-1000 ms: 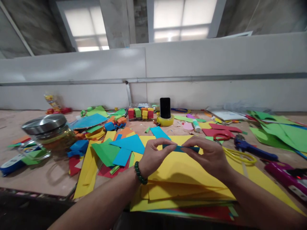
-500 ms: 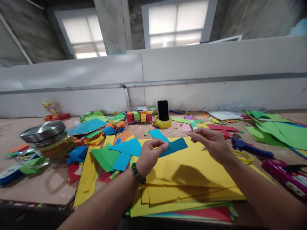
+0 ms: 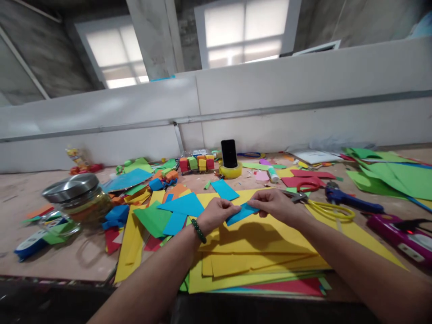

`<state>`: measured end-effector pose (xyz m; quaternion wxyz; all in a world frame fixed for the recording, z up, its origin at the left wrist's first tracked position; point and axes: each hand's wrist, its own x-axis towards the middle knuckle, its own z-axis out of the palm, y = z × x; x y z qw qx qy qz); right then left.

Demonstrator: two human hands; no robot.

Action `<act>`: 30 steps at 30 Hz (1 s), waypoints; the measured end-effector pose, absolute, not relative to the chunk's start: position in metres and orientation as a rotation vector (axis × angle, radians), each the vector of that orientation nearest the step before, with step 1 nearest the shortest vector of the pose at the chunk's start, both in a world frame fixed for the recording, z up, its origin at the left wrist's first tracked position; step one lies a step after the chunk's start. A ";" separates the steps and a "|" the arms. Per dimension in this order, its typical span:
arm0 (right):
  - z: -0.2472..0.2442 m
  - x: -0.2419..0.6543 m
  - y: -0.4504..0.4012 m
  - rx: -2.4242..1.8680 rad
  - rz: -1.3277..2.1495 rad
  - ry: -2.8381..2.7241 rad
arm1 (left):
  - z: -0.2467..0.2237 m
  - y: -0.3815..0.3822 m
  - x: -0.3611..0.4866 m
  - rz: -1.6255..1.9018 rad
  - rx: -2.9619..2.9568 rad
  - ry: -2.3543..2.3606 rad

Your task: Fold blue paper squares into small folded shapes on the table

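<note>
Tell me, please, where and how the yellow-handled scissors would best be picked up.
Probably by the yellow handles, coming from the person's right: their broad loops face that way, offering an easy hold. The metal blades point left, toward the right hand, so they are better left ungripped.

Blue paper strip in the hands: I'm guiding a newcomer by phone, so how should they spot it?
Find the large yellow-topped paper stack in the foreground. Over it, the left hand and right hand pinch the small blue paper strip. Only it is held; neighbouring blue paper pieces lie unheld.
</note>
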<state>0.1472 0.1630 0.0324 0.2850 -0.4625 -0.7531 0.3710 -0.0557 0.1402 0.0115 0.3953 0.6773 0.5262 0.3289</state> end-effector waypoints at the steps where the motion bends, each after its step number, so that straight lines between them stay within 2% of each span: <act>1: 0.029 0.148 0.166 -1.297 0.959 -2.072 | 0.009 0.144 -0.059 0.825 1.764 1.399; 5: 0.014 0.149 0.172 -1.465 0.728 -2.251 | 0.000 0.149 -0.063 0.861 1.891 1.552; 8: 0.009 0.151 0.170 -1.493 0.592 -2.305 | -0.005 0.144 -0.059 0.685 2.162 1.537; 12: 0.014 0.156 0.169 -1.237 0.404 -2.634 | -0.006 0.133 -0.050 0.499 2.363 1.525; 18: 0.027 0.157 0.167 -1.004 0.177 -2.779 | -0.003 0.119 -0.042 0.563 2.526 1.609; 23: 0.030 0.159 0.164 -0.914 0.229 -2.777 | -0.002 0.111 -0.039 0.447 2.636 1.670; 28: 0.030 0.162 0.168 -0.966 0.530 -2.826 | -0.002 0.092 -0.044 0.351 2.736 1.603; 30: 0.029 0.162 0.169 -0.963 0.544 -2.832 | -0.004 0.081 -0.047 0.356 2.785 1.552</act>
